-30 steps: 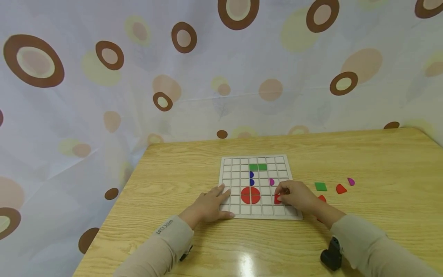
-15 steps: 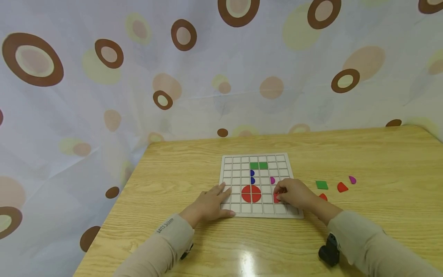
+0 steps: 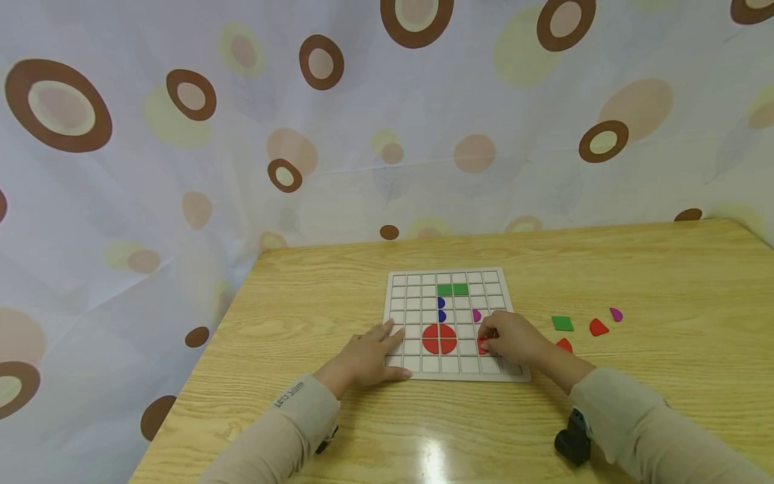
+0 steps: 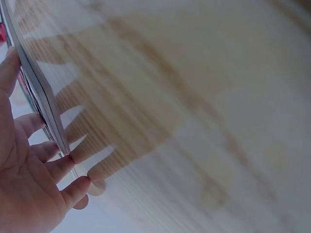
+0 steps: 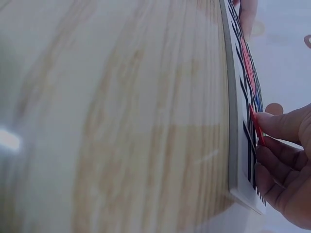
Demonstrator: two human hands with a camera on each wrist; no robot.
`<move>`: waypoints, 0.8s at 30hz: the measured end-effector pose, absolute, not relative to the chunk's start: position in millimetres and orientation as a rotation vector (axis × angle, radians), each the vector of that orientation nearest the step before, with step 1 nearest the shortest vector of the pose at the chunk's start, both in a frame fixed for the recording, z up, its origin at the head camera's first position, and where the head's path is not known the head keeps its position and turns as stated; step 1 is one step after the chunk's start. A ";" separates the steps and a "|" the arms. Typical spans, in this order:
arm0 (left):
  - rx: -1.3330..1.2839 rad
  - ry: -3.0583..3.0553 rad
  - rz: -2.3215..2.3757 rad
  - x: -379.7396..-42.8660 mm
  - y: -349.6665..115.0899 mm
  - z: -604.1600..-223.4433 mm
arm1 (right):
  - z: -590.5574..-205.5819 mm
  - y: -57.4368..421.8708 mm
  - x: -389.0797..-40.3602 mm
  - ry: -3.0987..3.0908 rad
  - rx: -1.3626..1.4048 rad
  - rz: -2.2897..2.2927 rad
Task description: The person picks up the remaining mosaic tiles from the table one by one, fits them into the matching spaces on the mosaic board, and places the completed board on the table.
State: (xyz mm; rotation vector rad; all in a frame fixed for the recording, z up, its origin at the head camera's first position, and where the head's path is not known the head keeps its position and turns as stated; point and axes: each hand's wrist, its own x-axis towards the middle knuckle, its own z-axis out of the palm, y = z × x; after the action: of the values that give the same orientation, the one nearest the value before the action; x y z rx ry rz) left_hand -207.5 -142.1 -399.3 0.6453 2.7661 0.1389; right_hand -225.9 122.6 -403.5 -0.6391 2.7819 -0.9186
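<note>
A white grid board (image 3: 414, 366) lies on the wooden table. My left hand (image 3: 365, 356) rests on its left edge with fingers spread; the left wrist view shows the fingers (image 4: 60, 167) along the rim. With thumb and fingertips my right hand (image 3: 514, 339) pinches a red piece (image 5: 256, 125) over a lower right cell, partly hidden by the fingers. Left of it, several red quarter pieces form a red circle (image 3: 439, 339) on the board. Above sit two green squares (image 3: 452, 290), two blue half circles (image 3: 441, 309) and a purple half circle (image 3: 476, 315).
Right of the board on the wooden table (image 3: 665, 282) lie a green piece (image 3: 562, 323), a red quarter piece (image 3: 598, 327), another red piece (image 3: 565, 345) beside the right wrist and a purple piece (image 3: 616, 314). A patterned curtain (image 3: 363, 134) hangs behind the table.
My right hand keeps its pinch on the red piece, which sits slightly further left under the fingers. The left hand has stayed in place on the board.
</note>
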 end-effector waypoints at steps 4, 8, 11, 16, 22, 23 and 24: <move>0.640 2.764 0.140 -207.7 -142.1 -399.6 | -404.6 122.5 -226.0 2.780 -0.617 -0.918; 0.641 2.764 0.137 -207.9 -142.2 -399.9 | -404.9 122.0 -225.3 2.787 -0.595 -0.909; 0.642 2.765 0.138 -207.9 -142.1 -399.8 | -404.6 121.9 -225.1 2.796 -0.600 -0.890; 0.645 2.765 0.140 -208.1 -142.4 -400.3 | -403.4 121.4 -224.3 2.795 -0.596 -0.871; 0.638 2.764 0.138 -208.2 -142.4 -400.5 | -403.0 121.3 -223.1 2.795 -0.596 -0.868; 0.638 2.764 0.138 -208.2 -142.3 -400.3 | -403.3 121.6 -222.9 2.792 -0.600 -0.872; 0.638 2.764 0.138 -208.1 -142.2 -400.0 | -403.1 121.9 -222.6 2.792 -0.595 -0.877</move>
State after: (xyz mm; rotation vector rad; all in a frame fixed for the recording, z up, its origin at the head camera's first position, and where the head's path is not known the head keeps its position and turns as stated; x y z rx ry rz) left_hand -208.1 -142.2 -400.0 0.6377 2.7636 0.1381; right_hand -222.6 121.9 -403.1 -0.5952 2.7918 -0.8770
